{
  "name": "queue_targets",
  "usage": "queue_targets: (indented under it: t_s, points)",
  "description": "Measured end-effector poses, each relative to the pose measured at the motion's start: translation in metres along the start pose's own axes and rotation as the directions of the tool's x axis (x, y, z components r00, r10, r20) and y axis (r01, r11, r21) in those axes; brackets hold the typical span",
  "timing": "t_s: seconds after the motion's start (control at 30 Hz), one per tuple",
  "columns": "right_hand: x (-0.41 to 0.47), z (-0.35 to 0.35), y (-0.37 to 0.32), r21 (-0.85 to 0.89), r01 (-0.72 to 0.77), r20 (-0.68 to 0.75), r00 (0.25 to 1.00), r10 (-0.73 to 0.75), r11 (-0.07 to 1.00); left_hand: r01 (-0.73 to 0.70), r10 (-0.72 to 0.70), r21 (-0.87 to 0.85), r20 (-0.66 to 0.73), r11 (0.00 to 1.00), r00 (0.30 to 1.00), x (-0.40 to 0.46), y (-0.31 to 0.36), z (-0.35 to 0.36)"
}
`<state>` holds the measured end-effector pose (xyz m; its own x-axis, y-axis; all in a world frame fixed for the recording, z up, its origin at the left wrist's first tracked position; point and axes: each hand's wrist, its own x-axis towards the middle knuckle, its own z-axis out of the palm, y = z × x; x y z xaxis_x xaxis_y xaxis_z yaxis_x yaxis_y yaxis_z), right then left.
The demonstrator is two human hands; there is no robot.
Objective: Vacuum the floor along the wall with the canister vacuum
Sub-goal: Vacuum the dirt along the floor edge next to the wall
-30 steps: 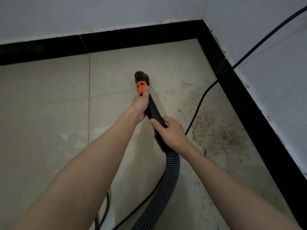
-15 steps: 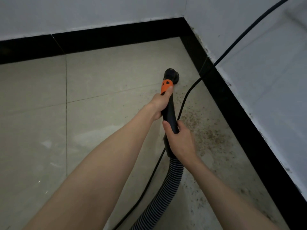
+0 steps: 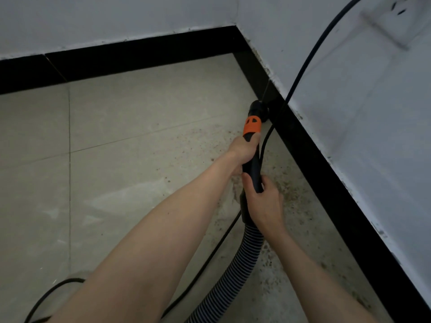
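A black vacuum wand (image 3: 253, 169) with an orange band (image 3: 251, 126) points away from me, its round nozzle (image 3: 258, 110) pressed against the black baseboard (image 3: 326, 183) of the right wall. My left hand (image 3: 245, 149) grips the wand just below the orange band. My right hand (image 3: 262, 203) grips it lower, where the ribbed hose (image 3: 235, 273) joins. The hose runs down out of view at the bottom. The canister itself is not in view. Brown dirt specks (image 3: 286, 190) cover the beige floor tiles along that wall.
A black power cable (image 3: 305, 59) hangs from a wall socket (image 3: 401, 17) at top right, drops past the nozzle and trails across the floor (image 3: 205, 262) to the bottom left. A second baseboard (image 3: 140, 57) runs along the far wall to the corner.
The wand and both hands have swung right, from the open tiles to the right wall's baseboard. The nozzle now touches the baseboard.
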<state>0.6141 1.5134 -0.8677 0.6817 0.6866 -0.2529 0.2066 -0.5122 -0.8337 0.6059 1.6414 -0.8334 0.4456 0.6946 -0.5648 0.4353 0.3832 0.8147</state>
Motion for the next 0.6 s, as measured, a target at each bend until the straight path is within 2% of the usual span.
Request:
queue_targets:
  t_s: [0.17, 0.27, 0.43, 0.6]
  points:
    - [-0.003, -0.010, 0.003, 0.347, -0.108, 0.072, 0.993, 0.089, 0.932, -0.048, 0.048, -0.007, 0.033, 0.999, 0.998, -0.008, 0.000, 0.013]
    - [-0.009, -0.014, -0.002, 0.458, -0.173, 0.123, 0.984, 0.131, 0.872, -0.048, 0.049, -0.023, 0.036, 0.999, 0.998, -0.012, 0.003, 0.015]
    - [-0.020, -0.016, -0.005, 0.546, -0.250, 0.234, 0.962, 0.141, 0.800, -0.036, 0.036, -0.003, 0.020, 0.999, 0.999, -0.019, -0.003, 0.007]
    - [-0.030, -0.008, -0.009, 0.528, -0.291, 0.345, 0.932, 0.111, 0.798, -0.013, 0.012, -0.056, -0.009, 0.998, 1.000, -0.030, -0.012, -0.013]
